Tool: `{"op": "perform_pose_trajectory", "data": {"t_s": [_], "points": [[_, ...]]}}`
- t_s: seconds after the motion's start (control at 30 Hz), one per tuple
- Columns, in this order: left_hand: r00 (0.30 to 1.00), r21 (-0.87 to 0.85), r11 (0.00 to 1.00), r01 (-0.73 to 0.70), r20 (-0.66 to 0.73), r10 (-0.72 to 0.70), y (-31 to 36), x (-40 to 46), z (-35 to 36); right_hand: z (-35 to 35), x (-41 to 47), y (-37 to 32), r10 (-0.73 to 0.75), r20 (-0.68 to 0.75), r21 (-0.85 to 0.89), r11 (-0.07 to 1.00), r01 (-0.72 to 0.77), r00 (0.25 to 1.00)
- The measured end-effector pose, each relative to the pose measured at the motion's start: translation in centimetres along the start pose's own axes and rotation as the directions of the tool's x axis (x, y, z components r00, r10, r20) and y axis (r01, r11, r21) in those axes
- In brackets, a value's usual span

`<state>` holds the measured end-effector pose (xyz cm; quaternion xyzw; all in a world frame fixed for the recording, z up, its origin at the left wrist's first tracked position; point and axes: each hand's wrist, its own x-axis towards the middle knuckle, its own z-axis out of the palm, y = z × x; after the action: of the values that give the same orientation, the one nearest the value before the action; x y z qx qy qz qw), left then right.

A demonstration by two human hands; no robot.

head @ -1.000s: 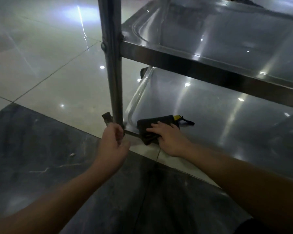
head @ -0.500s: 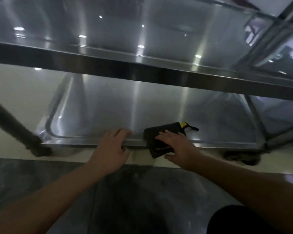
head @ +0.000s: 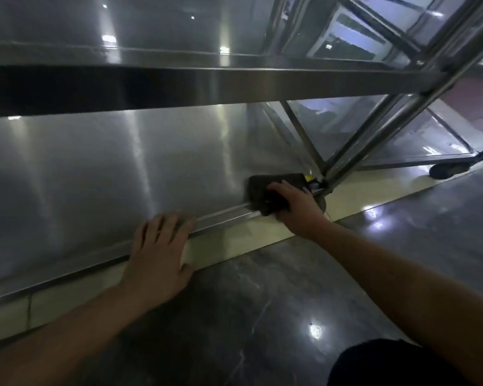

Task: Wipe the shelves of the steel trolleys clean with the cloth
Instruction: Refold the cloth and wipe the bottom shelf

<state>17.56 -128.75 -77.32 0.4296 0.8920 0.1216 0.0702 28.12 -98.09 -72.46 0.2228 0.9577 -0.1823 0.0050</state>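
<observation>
One dark folded cloth (head: pixel 265 195) on steel trolley's bottom shelf (head: pixel 123 168) front rim, at 3 o'clock; right hand (head: pixel 296 207) presses it, fingers together. Left hand (head: pixel 158 252) flat on rim, fingers spread.

Both my forearms reach forward, bare, well apart. My left hand (head: pixel 158 253) lies flat, fingers straight and slightly spread, palm down. My right hand (head: pixel 297 208) sits further out, palm down, fingers pressing forward, wrist low.
</observation>
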Motion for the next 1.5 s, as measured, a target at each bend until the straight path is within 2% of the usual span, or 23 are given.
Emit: {"op": "perform_pose_trajectory", "data": {"t_s": [0.1, 0.2, 0.27, 0.4, 0.47, 0.53, 0.63, 0.73, 0.8, 0.87, 0.93, 1.07, 1.13, 1.23, 1.33, 1.4, 1.5], "points": [[0.998, 0.003, 1.000, 0.030, 0.056, -0.030, 0.0, 0.2, 0.3, -0.6, -0.4, 2.7, 0.167, -0.087, 0.070, 0.984, -0.161, 0.982], [0.990, -0.093, 0.994, 0.054, 0.138, -0.041, -0.4, 0.5, -0.4, -0.1, -0.3, 3.0, 0.198, -0.118, 0.076, 0.979, -0.190, 0.973], [0.986, -0.226, 0.972, 0.067, 0.162, -0.030, -0.5, 0.5, -1.6, 0.1, -0.5, 2.5, 0.207, -0.133, 0.069, 0.978, -0.199, 0.969], [1.000, -0.486, 0.874, 0.030, 0.021, -0.023, -0.4, -1.0, -4.9, -0.5, -1.6, -0.4, 0.264, -0.172, 0.184, 0.955, -0.233, 0.949], [1.000, -0.509, 0.861, -0.006, 0.023, 0.020, -0.2, -2.5, -7.5, -1.7, -3.3, -3.4, 0.286, -0.110, 0.300, 0.923, -0.243, 0.952], [0.989, -0.574, 0.818, 0.036, 0.136, 0.052, 0.7, -4.5, -11.1, -4.3, -6.3, -7.2, 0.298, 0.046, 0.503, 0.818, -0.280, 0.954], [0.969, -0.743, 0.638, 0.201, 0.247, -0.017, 3.8, -9.2, -17.6, -10.3, -12.0, -14.5, 0.287, 0.279, 0.759, 0.519, -0.393, 0.916], [0.945, -0.827, 0.461, 0.322, 0.312, -0.099, 8.6, -14.4, -24.4, -17.4, -17.7, -22.1, 0.298, 0.390, 0.796, 0.367, -0.481, 0.871], [0.906, -0.889, 0.204, 0.410, 0.370, -0.206, 12.7, -17.4, -29.7, -22.8, -21.3, -26.2, 0.264, 0.466, 0.784, 0.319, -0.532, 0.845], [0.862, -0.904, 0.039, 0.427, 0.393, -0.319, 17.2, -19.9, -36.5, -29.7, -24.7, -30.0, 0.216, 0.509, 0.779, 0.297, -0.552, 0.833], [0.843, -0.918, -0.026, 0.395, 0.373, -0.387, 21.6, -21.9, -43.9, -37.2, -27.5, -33.2, 0.164, 0.525, 0.797, 0.252, -0.550, 0.835], [0.848, -0.956, -0.095, 0.279, 0.291, -0.442, 29.1, -24.3, -58.1, -51.6, -31.4, -38.0, -0.016, 0.522, 0.828, 0.250, -0.502, 0.853], [0.851, -0.968, -0.099, 0.230, 0.249, -0.461, 31.5, -24.6, -64.1, -56.9, -32.1, -39.2, -0.120, 0.527, 0.845, 0.182, -0.503, 0.842], [0.855, -0.986, -0.009, 0.169, 0.151, -0.497, 32.9, -24.5, -70.5, -62.5, -31.9, -40.8, -0.203, 0.504, 0.863, 0.068, -0.501, 0.840], [0.853, -0.988, 0.085, 0.131, 0.069, -0.518, 33.0, -24.9, -74.4, -65.6, -31.1, -42.7, -0.256, 0.398, 0.917, 0.067, -0.394, 0.881], [0.847, -0.975, 0.184, 0.127, 0.010, -0.531, 33.1, -25.3, -75.9, -66.4, -30.8, -44.2, -0.287, 0.344, 0.939, 0.092, -0.332, 0.894], [0.790, -0.933, 0.349, 0.093, -0.145, -0.596, 32.4, -26.0, -77.4, -66.8, -30.6, -46.9, -0.345, 0.296, 0.955, 0.131, -0.267, 0.891]]}}
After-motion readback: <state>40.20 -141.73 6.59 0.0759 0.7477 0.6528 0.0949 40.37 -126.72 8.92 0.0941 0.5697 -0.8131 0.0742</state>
